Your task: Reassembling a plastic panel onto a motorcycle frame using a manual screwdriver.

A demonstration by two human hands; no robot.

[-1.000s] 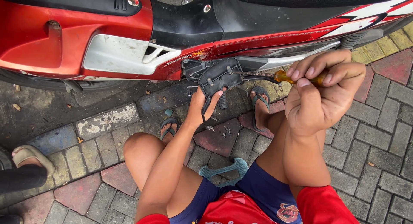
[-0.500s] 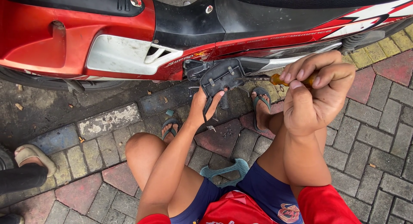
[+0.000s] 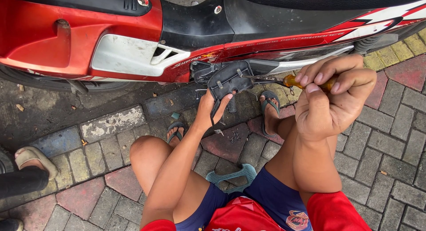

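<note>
- Motorbike (image 3: 133, 40), red w/ black seat & white side panel, lies across the top of view; everything below placed relative to it.
- Brick paving (image 3: 390, 138), grey & reddish blocks, runs under and in front of the bike.
- Person squats right in front of the bike's mid section, knees up, blue shorts, red shirt, sandals on feet.
- Right hand (image 3: 330, 100), in front of bike's rear half, closed tight round the amber handle of a screwdriver (image 3: 293, 81); shaft points left toward the bike.
- Left hand (image 3: 211, 109), just below bike's lower edge, fingers gripping the bottom of a black cover plate (image 3: 230, 79).
- Cover plate sits against the bike's lower mid frame, tilted; screwdriver tip meets its right side.
- Teal plastic stool (image 3: 235, 174) on paving, nearer the person than the bike, between the thighs.
- Another person's sandalled foot (image 3: 35, 160) at far left, well off the bike's front end.
- Small dark bits (image 3: 234, 135) on a brick, below the plate; can't tell what kind.
</note>
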